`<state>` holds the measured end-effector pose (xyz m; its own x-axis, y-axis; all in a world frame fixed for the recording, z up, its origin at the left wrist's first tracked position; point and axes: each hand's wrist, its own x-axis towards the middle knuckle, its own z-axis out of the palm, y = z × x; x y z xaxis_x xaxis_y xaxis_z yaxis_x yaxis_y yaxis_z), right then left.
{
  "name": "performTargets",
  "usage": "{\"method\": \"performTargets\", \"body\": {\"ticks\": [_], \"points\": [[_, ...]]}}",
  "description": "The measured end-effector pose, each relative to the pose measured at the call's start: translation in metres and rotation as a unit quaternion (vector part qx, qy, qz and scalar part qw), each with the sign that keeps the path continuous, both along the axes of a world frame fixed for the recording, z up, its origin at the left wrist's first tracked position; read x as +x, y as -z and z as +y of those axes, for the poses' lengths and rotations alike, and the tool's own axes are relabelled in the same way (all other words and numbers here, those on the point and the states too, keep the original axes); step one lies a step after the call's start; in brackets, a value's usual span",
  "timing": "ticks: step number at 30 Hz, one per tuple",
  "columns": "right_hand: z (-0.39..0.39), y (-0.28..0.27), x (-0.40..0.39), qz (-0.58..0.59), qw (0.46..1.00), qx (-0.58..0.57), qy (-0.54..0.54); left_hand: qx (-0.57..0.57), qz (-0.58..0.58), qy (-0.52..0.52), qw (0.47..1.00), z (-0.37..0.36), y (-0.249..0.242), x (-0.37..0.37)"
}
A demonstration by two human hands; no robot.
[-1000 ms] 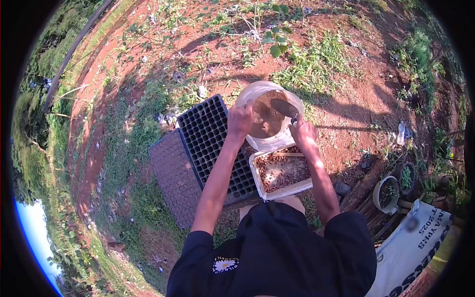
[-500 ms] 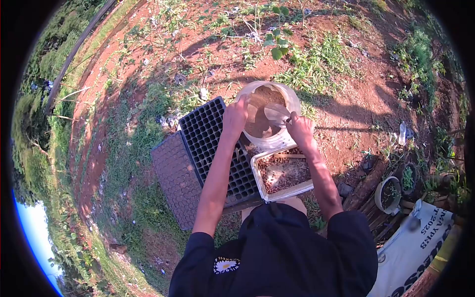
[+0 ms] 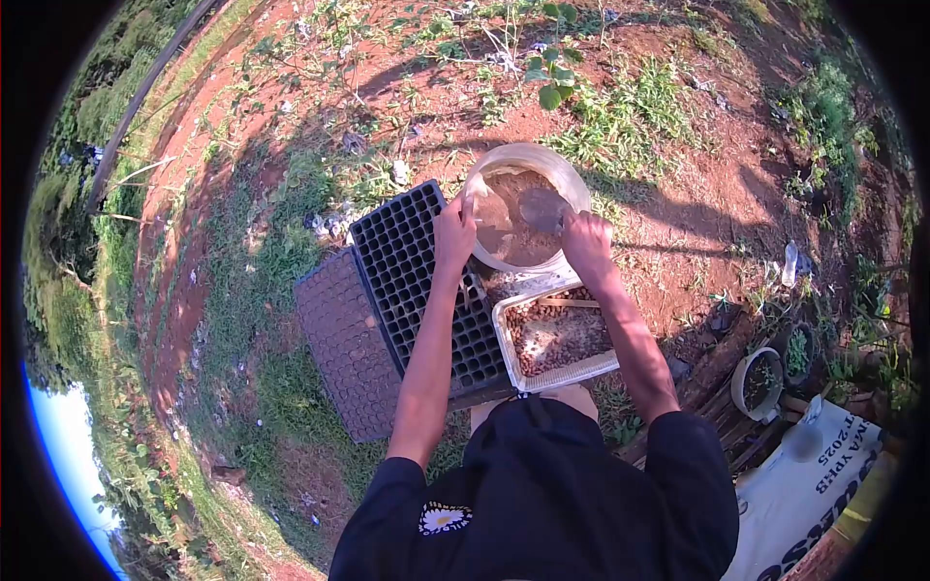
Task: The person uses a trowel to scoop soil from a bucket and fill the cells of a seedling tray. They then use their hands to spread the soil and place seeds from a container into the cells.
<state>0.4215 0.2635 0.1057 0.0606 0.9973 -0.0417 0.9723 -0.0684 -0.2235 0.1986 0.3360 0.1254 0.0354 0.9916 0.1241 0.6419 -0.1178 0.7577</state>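
Soil filled none of the black plastic seedling tray [image 3: 412, 276] at frame centre. Left hand [image 3: 453, 232] clasped the rim of the round translucent tub of brown soil [image 3: 518, 218]; right hand [image 3: 587, 240] was closed, apparently on a scoop [image 3: 542, 205] inside it.

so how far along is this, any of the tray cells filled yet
Early. Done: the white tub already holds a brown mix. In hand: the left hand grips the rim of the clear bucket while the right hand works a scoop in its brown soil. Left: the black cell tray looks unfilled, its cells dark.
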Motion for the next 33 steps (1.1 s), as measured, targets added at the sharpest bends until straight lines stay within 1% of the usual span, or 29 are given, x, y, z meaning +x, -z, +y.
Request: {"method": "performTargets", "body": {"ticks": [1,2,3,4,6,7,9,10,11,12,13,15,17,19,20,21,22,23,24,26,28,30,31,33], "points": [[0.002,0.005,-0.001,0.0,1.0,-0.002,-0.003,-0.007,-0.004,-0.009,1.0,-0.001,0.001,-0.003],[0.005,0.013,-0.003,0.009,0.999,0.031,-0.022,0.018,-0.039,-0.012,0.999,-0.003,0.003,-0.004],[0.008,0.015,-0.004,0.02,0.997,0.067,-0.04,0.018,-0.039,-0.016,0.999,-0.003,0.009,-0.008],[0.01,0.018,-0.005,0.02,0.997,0.066,-0.043,-0.001,-0.038,-0.027,0.999,-0.002,0.014,-0.012],[0.013,0.02,-0.005,-0.013,0.968,0.227,-0.111,-0.021,-0.037,-0.041,0.998,-0.002,0.024,-0.018],[0.016,0.02,-0.004,-0.012,0.967,0.226,-0.116,-0.032,-0.046,-0.037,0.998,-0.002,0.028,-0.022],[0.027,0.017,-0.005,0.03,0.942,0.295,-0.154,-0.041,-0.055,-0.039,0.997,0.0,0.031,-0.029],[0.032,0.007,-0.009,0.05,0.958,0.245,-0.141,-0.077,-0.07,-0.032,0.994,0.001,0.031,-0.031],[0.042,-0.004,-0.013,0.05,0.958,0.244,-0.146,-0.113,-0.085,-0.024,0.99,0.001,0.03,-0.033],[0.056,-0.017,-0.018,0.046,0.99,0.092,-0.1,-0.117,-0.061,-0.02,0.991,0.003,0.03,-0.036],[0.065,-0.022,-0.021,0.039,0.996,-0.062,-0.051,-0.116,-0.063,-0.025,0.991,0.006,0.035,-0.04],[0.07,-0.022,-0.026,0.018,0.997,-0.048,-0.054,-0.161,-0.115,0.003,0.98,0.009,0.044,-0.043],[0.072,-0.021,-0.028,-0.002,0.998,-0.035,-0.053,-0.17,-0.098,0.007,0.98,0.009,0.051,-0.042],[0.073,-0.022,-0.028,-0.036,0.994,-0.022,-0.099,-0.139,-0.106,0.029,0.984,0.006,0.049,-0.034],[0.072,-0.023,-0.029,-0.037,0.994,-0.025,-0.101,-0.143,-0.093,0.026,0.985,0.004,0.048,-0.03],[0.07,-0.025,-0.03,-0.034,0.994,-0.004,-0.107,-0.145,-0.095,0.023,0.985,0.003,0.039,-0.028],[0.068,-0.026,-0.031,-0.031,0.993,0.016,-0.113,-0.171,-0.076,0.013,0.982,0.002,0.034,-0.026],[0.066,-0.025,-0.03,-0.034,0.993,0.013,-0.115,-0.198,-0.058,0.003,0.979,0.001,0.028,-0.024],[0.067,-0.023,-0.028,-0.038,0.993,0.001,-0.113,-0.223,-0.063,-0.004,0.973,0.0,0.026,-0.024],[0.068,-0.019,-0.024,-0.043,0.992,-0.008,-0.115,-0.215,-0.073,0.004,0.974,-0.001,0.028,-0.025],[0.068,-0.011,-0.018,-0.03,0.992,-0.044,-0.113,-0.205,-0.08,0.009,0.975,-0.004,0.022,-0.028],[0.067,-0.006,-0.022,-0.05,0.991,-0.042,-0.12,-0.202,-0.012,0.022,0.979,-0.01,0.014,-0.032],[0.065,-0.005,-0.024,-0.068,0.989,-0.043,-0.124,-0.204,-0.013,0.019,0.979,-0.017,0.01,-0.034],[0.065,-0.006,-0.029,-0.067,0.988,-0.049,-0.128,-0.165,-0.073,-0.024,0.983,-0.031,-0.002,-0.04]]}}
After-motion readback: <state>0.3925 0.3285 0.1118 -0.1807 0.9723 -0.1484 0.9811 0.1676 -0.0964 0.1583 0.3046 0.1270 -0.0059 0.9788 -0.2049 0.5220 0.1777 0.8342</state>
